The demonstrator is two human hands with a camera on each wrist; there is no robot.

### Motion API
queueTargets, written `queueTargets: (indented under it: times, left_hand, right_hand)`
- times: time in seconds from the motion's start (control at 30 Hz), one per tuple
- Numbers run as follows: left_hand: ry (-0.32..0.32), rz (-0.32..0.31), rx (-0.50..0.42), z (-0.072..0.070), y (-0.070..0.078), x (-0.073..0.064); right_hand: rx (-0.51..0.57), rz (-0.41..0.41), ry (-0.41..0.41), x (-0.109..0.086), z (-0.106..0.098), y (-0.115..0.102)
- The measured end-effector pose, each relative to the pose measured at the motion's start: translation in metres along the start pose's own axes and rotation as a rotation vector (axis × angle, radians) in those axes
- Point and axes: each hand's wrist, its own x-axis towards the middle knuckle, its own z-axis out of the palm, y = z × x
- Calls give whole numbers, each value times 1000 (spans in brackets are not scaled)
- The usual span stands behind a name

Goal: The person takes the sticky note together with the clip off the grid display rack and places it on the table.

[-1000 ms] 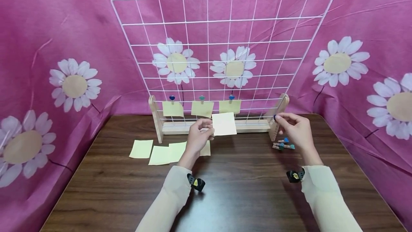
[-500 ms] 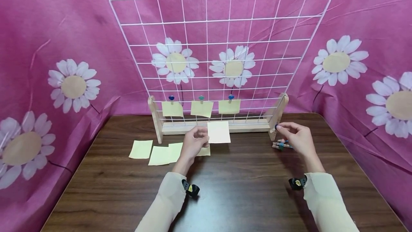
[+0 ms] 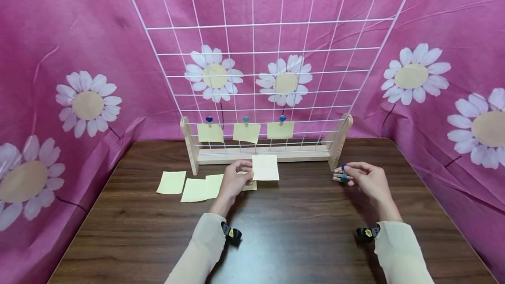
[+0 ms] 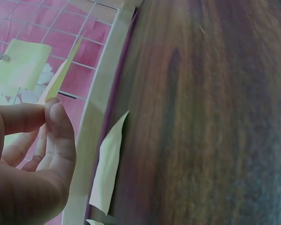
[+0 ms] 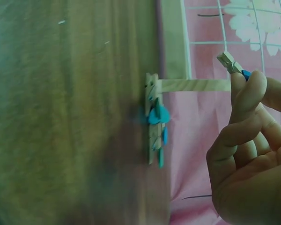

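Note:
My left hand (image 3: 234, 182) pinches a pale yellow sticky note (image 3: 266, 168) by its left edge, held above the table in front of the rack. In the left wrist view that note (image 4: 64, 75) appears nearly edge-on between thumb and fingers. My right hand (image 3: 370, 183) pinches a small wooden clothespin (image 5: 231, 62) with a dark blue end, its jaws pointing away from the fingertips. Beside and below that hand lie several more clothespins (image 5: 154, 117) with blue and green decorations. Three notes hang from the white wire grid, among them the middle note (image 3: 246, 133), each under a heart-topped clothespin.
The white wire grid (image 3: 252, 51) stands upright in a wooden base (image 3: 304, 156) at the table's back. Loose sticky notes lie on the dark wooden table (image 3: 284, 236) at left, including a separate note (image 3: 171, 182). Pink flowered cloth (image 3: 98, 21) surrounds the table.
Both hands have come down and nearer, the left also slightly leftward with its note. My right hand, still pinching the clothespin, is now lower, by the loose clothespins.

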Motion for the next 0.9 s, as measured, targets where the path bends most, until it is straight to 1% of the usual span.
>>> queueTargets:
  times: [0.17,0.37,0.47,0.6,0.77,0.8,0.9]
  left_hand:
    - [-6,-16,20,-1,-4,1]
    - [-31,-38,36,-4,-7,3]
    - [-38,-67,25,-4,-9,3]
    - [-44,-76,25,-4,-13,4]
    - [-44,-70,51,-4,-18,5]
    - [-49,-69,59,-3,-14,3]
    - [-48,-70,73,-3,-16,3]
  right_hand:
    - [4,55,-22,-1,-2,9]
    - [2,83,-34,-3,-5,23]
    - [-11,113,-60,-4,-7,30]
    - [-36,149,-107,-5,-8,36]
    - [-30,150,-114,-4,-10,41]
    - [-29,146,-112,-4,-11,41]
    - [-44,149,-121,-4,-12,41]
